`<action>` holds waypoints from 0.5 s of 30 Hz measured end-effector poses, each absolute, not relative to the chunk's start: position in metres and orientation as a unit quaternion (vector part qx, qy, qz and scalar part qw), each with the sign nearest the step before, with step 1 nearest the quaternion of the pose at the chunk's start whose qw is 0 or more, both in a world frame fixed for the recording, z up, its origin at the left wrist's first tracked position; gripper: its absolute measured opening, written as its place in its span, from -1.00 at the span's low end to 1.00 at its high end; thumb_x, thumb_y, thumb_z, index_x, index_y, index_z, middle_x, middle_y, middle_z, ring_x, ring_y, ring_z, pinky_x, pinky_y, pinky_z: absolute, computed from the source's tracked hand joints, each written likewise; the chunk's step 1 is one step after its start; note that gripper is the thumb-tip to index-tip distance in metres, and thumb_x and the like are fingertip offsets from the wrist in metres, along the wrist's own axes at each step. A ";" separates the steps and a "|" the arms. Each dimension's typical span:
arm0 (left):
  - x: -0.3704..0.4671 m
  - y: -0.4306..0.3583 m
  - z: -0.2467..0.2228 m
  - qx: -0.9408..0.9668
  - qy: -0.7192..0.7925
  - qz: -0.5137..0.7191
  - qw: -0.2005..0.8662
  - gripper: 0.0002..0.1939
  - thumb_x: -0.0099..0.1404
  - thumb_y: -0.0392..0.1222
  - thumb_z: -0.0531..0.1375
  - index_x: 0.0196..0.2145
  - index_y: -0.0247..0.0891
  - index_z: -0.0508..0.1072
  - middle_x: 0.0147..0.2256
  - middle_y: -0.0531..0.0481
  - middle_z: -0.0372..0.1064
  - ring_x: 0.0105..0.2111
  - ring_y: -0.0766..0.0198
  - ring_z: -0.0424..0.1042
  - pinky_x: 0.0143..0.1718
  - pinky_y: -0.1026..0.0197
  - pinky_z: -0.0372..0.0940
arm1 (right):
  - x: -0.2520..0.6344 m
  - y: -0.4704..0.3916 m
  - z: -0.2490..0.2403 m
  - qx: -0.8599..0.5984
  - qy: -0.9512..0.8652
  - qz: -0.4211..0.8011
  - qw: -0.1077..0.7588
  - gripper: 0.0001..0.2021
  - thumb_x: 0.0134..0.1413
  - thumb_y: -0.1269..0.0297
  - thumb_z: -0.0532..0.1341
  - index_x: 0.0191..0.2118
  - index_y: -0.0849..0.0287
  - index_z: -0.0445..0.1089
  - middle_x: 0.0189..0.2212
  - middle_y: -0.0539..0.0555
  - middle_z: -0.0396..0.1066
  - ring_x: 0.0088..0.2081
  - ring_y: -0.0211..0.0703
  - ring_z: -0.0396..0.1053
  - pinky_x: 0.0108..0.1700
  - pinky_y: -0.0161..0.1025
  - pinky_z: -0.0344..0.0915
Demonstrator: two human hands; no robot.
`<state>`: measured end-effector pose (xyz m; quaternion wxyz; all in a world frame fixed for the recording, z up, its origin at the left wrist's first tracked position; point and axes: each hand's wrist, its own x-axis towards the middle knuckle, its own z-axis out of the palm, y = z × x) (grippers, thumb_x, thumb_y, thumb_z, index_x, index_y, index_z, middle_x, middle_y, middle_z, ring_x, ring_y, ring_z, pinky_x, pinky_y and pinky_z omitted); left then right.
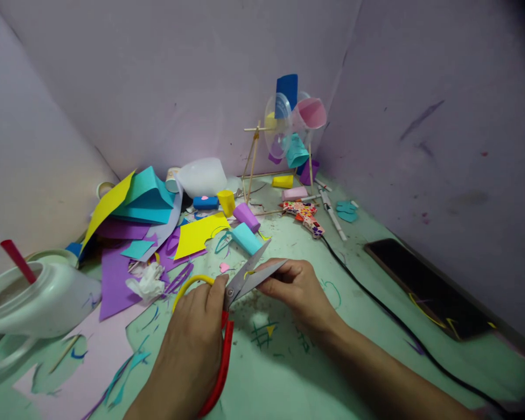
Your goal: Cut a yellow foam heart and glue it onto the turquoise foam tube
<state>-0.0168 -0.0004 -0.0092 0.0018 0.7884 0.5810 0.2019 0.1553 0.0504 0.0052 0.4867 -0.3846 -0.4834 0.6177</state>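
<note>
The left hand [195, 326] wraps its fingers round the scissors [230, 291], seemingly to control the parted blades — a yellow sliver [248, 273] shows between them, while the right hand [301, 291] curls its fingers beside the scissors, perhaps steadying something, grip unclear

We face lilac walls [192, 81] meeting at corners, the right one scuffed, around a pale green worktop [266, 385].

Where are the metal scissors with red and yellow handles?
In the head view, the scissors are below centre, in the left hand, their open blades beside the right hand.
</note>
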 end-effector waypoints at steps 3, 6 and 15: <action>-0.019 0.000 -0.011 0.792 0.579 0.192 0.017 -0.51 0.14 -0.47 -0.05 0.04 -0.26 0.22 -0.23 -0.16 0.34 -0.18 0.05 0.34 -0.17 -0.05 0.28 | 0.155 0.050 0.005 -0.386 -0.484 0.618 0.484 -0.87 -0.28 0.41 0.31 -0.47 0.15 0.58 -0.57 -0.01 0.50 -0.48 -0.24 0.38 -0.35 -0.30 0.28; -0.021 0.000 -0.013 0.795 0.576 0.191 0.026 -0.50 0.15 -0.45 -0.04 0.06 -0.25 0.21 -0.22 -0.16 0.34 -0.16 0.05 0.34 -0.16 -0.05 0.28 | 0.156 0.049 0.007 -0.389 -0.489 0.611 0.486 -0.87 -0.28 0.41 0.31 -0.47 0.15 0.58 -0.57 0.00 0.50 -0.48 -0.23 0.38 -0.35 -0.29 0.28; -0.024 -0.003 -0.015 0.796 0.573 0.195 0.016 -0.47 0.18 -0.45 -0.07 0.11 -0.25 0.15 -0.18 -0.17 0.34 -0.13 0.06 0.34 -0.14 -0.03 0.28 | 0.157 0.051 0.010 -0.393 -0.520 0.588 0.480 -0.89 -0.29 0.41 0.31 -0.50 0.16 0.57 -0.58 0.01 0.50 -0.48 -0.20 0.41 -0.35 -0.27 0.31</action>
